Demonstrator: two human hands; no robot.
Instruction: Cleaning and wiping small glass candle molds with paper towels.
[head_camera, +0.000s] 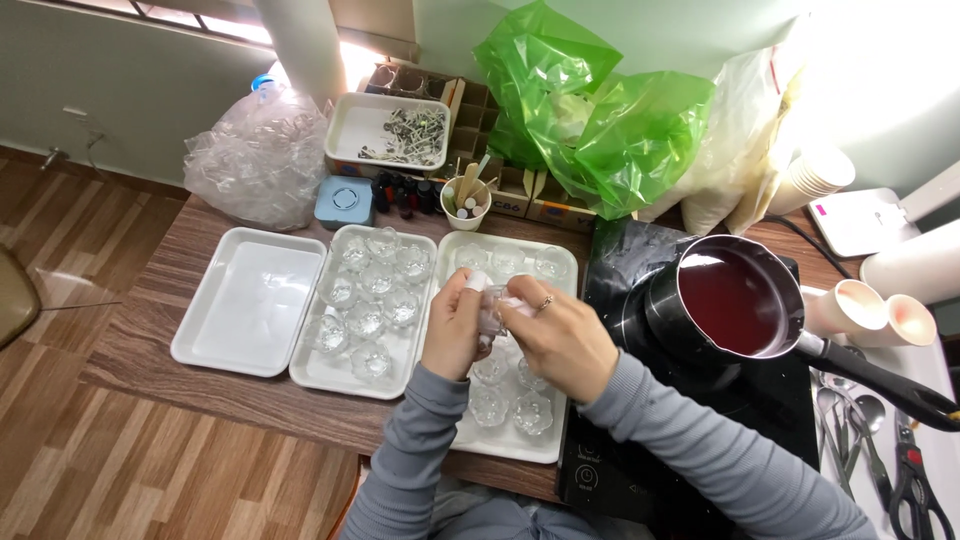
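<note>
Both hands meet over the right tray. Left hand is curled around a small clear cup, and right hand pinches the same cup from the other side, fingers bent close. They hold the cup just above the tray, with more clear cups under the hands.

Beside it, touching edge to edge, is the middle tray, full of clear cups. Next comes an empty white tray, close to the table edge at the left.

On the right, a dark pot of red liquid sits on a black cooker, very near the right arm. Green bags crowd the back of the table.
</note>
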